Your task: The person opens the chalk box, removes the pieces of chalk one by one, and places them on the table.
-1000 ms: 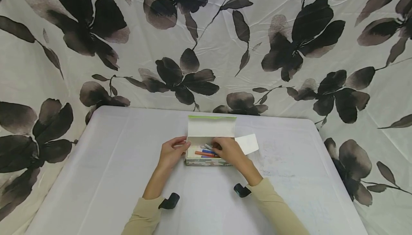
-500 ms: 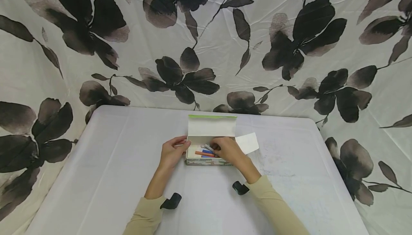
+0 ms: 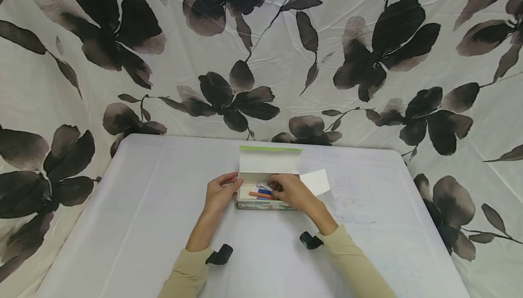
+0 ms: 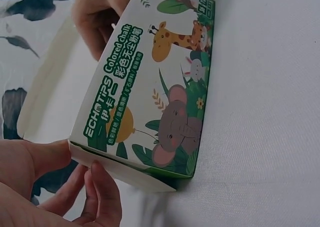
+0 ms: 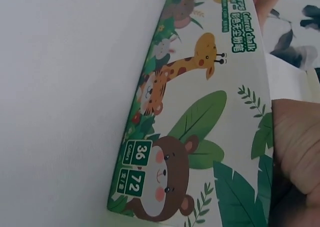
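Observation:
A colored chalk box [image 3: 265, 205] printed with cartoon animals lies on the table, its lid raised. My left hand [image 3: 219, 194] holds the box's left end; in the left wrist view the thumb lies at the top corner and the fingers [image 4: 104, 187] are against the end flap. My right hand [image 3: 292, 191] reaches into the box from the right, fingers curled down at a whitish chalk stick [image 3: 263, 187], pinching it; its fingertips are partly hidden. An orange chalk stick [image 3: 260, 195] and blue chalk [image 3: 265, 192] lie beside them inside.
The raised white lid [image 3: 269, 159] stands at the back of the box. A white side flap [image 3: 316, 181] sticks out to the right. The white-covered table [image 3: 155, 198] bears faint smudges on its right; a floral cloth [image 3: 261, 53] hangs behind it.
My right fingers have shifted slightly among the chalk, and the whitish sticks near them lie a little differently. The left hand stays on the box's left end.

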A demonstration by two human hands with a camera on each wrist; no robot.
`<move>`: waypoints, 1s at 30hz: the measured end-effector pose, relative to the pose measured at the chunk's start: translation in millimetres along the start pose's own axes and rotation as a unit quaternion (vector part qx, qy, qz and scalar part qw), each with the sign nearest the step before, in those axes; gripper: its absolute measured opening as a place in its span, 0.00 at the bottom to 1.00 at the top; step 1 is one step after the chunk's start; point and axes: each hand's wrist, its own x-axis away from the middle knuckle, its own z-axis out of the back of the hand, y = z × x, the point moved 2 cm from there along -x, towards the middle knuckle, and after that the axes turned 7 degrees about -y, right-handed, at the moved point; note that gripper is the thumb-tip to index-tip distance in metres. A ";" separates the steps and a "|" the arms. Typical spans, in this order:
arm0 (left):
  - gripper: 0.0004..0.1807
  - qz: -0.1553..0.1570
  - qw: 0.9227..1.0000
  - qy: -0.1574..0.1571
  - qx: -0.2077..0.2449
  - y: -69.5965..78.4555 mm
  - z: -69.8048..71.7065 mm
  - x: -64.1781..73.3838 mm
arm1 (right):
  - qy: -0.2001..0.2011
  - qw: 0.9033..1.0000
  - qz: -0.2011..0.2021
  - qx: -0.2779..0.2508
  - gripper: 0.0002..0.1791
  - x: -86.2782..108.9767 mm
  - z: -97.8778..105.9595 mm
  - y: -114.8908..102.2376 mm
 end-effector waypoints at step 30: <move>0.21 -0.002 1.000 -0.005 -0.014 -5.7 0.4 -4.1 | 0.116 0.970 -0.027 -0.210 0.18 38.8 64.7 21.9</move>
